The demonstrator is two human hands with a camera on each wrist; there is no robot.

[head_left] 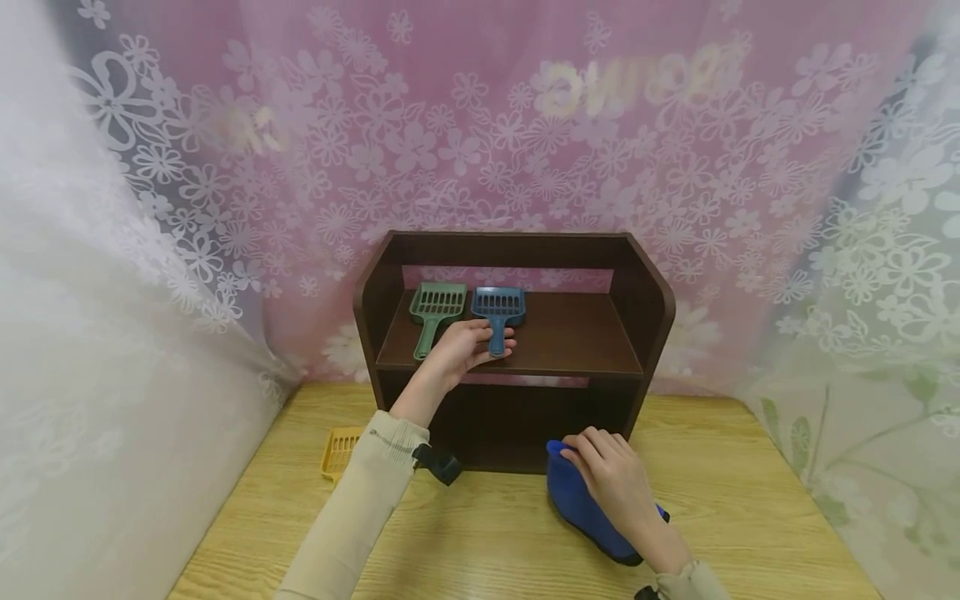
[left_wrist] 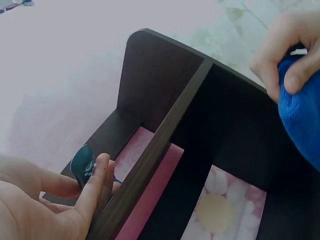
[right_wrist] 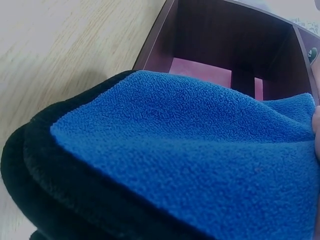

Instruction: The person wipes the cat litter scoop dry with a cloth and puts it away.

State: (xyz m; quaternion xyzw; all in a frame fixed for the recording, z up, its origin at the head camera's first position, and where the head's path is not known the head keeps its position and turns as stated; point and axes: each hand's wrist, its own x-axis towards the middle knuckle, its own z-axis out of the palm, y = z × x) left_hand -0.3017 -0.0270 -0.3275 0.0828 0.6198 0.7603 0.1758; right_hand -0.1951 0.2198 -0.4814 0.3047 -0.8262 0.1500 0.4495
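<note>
Blue scoop [head_left: 497,317], blue cloth [head_left: 581,504]
Left hand [head_left: 459,350] is grasping the handle [head_left: 497,340], seemingly for steadiness; right hand [head_left: 615,479] is pinching the near cloth.

Blue slotted scoop [head_left: 501,316] is at the dark shelf [head_left: 579,333]'s upper board, near mid-width, handle facing front, gripped by the left hand [head_left: 463,350]. Fuzzy blue cloth [head_left: 576,502], black edging, droops from the right hand [head_left: 617,473], by the shelf's lower right front.
</note>
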